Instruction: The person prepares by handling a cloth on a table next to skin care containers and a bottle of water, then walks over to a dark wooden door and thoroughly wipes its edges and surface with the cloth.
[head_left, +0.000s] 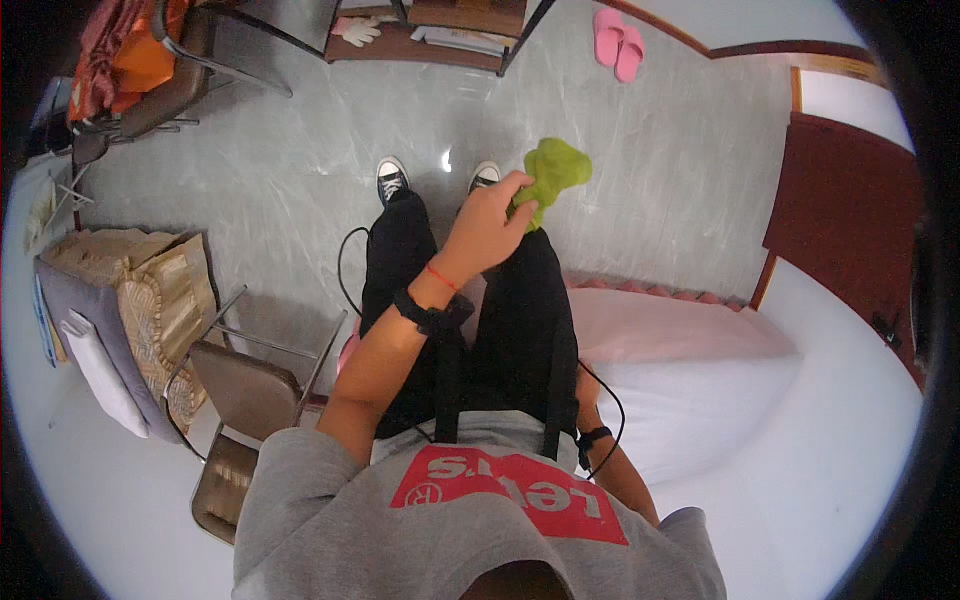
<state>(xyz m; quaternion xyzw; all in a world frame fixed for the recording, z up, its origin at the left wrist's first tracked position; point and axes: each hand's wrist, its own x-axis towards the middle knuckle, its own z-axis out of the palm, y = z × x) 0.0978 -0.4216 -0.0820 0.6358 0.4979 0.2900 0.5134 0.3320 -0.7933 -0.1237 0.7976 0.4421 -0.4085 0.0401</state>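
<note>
A crumpled piece of green cloth (559, 169) is pinched between the thumb and fingers of my left hand (491, 217). It hangs above my knee on the right side, over the grey floor. My left wrist carries a black band and a thin red string. Low beside my thigh is my right hand (589, 386), mostly hidden by my black trousers (525, 307) and next to the pink and white bedding (675, 330). Its fingers do not show.
Pink slippers (619, 45) lie on the floor ahead. A shelf unit (450, 49) holds a glove and papers. Brown padded chairs (247, 382) stand at left, near folded bedding (142, 300). A black cable (622, 412) loops at my right side.
</note>
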